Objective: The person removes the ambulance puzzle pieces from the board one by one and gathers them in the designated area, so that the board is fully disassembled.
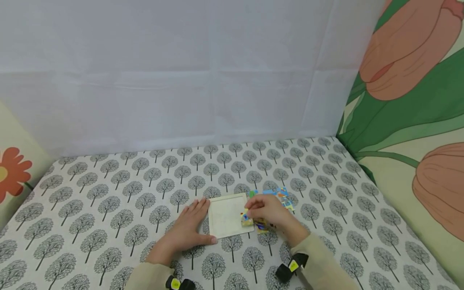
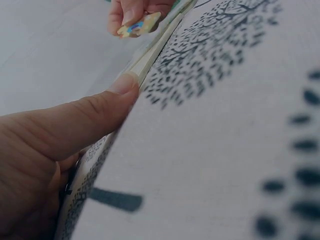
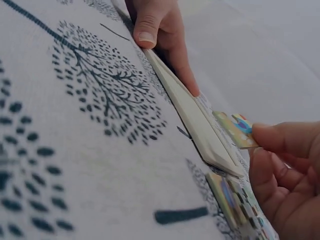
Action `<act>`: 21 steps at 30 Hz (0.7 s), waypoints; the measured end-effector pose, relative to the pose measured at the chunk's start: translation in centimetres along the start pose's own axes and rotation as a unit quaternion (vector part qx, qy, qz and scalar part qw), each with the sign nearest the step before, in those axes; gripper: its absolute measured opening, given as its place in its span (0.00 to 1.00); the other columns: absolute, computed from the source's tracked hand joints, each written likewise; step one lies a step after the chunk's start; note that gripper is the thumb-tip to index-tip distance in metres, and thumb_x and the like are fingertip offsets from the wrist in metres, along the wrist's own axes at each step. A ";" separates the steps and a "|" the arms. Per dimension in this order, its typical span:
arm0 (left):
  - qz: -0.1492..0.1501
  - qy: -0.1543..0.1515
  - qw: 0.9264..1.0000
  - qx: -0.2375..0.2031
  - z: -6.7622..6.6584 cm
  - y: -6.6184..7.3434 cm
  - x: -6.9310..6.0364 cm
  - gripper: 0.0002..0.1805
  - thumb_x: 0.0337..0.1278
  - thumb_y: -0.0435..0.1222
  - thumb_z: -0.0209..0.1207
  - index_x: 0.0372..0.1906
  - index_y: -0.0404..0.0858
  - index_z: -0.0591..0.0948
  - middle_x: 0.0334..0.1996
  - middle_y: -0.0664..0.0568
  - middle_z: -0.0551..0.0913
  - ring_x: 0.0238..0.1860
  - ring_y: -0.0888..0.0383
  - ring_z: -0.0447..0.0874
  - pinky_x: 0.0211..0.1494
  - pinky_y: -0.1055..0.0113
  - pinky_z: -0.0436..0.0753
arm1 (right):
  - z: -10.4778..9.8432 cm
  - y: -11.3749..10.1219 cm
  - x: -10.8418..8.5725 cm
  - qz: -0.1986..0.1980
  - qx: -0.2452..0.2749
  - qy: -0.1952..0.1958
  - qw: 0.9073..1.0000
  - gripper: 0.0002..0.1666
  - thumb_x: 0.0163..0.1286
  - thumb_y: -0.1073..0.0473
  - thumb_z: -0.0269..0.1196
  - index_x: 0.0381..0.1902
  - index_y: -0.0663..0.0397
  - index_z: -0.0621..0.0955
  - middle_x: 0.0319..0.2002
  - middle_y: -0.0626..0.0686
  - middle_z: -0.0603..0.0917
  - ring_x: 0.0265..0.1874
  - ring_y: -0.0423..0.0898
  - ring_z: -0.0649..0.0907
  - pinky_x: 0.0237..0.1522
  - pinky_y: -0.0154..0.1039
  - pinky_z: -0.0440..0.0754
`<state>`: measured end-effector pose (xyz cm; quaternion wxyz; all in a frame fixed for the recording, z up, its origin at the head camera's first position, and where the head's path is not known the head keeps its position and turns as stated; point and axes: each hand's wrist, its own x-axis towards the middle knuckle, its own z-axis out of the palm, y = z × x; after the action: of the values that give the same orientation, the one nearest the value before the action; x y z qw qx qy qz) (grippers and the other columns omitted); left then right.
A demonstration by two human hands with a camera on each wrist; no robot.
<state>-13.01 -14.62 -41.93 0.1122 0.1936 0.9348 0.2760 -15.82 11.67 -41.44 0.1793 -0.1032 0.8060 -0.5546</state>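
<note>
A pale, square puzzle tray [image 1: 225,215] with a raised rim lies flat on the tablecloth. My left hand [image 1: 186,229] rests against its left side, fingers extended along the edge and thumb at the near left corner. Over the tray's right part, my right hand [image 1: 272,212] pinches a yellow jigsaw piece [image 1: 246,220] with a blue patch between thumb and fingertips. In the right wrist view this jigsaw piece [image 3: 236,129] is tilted and held above the tray's rim [image 3: 192,125]. Other colourful jigsaw pieces [image 1: 286,199] lie right of the tray, partly hidden under my right hand.
The white tablecloth [image 1: 145,201] has a black tree print. A white sheet [image 1: 181,80] hangs behind the table. At the right stands a wall [image 1: 409,117] with large painted flowers, and another flowered panel [image 1: 14,173] is at the left.
</note>
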 end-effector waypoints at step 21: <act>0.000 -0.006 1.000 -0.009 -0.3 0.2 -0.1 0.62 0.34 0.57 0.68 0.71 0.31 0.51 0.72 0.39 0.48 0.72 0.39 0.39 0.71 0.42 0.39 | -4.0 1.3 -3.6 0.028 0.102 0.079 0.991 0.13 0.57 0.68 0.63 0.39 0.71 0.79 0.36 0.53 0.83 0.22 0.39 0.76 0.26 0.31 0.77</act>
<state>-12.93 -14.67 -41.61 0.1194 0.1940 0.9316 0.2832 -14.16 16.91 -40.74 0.1402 -0.0180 0.7592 -0.6353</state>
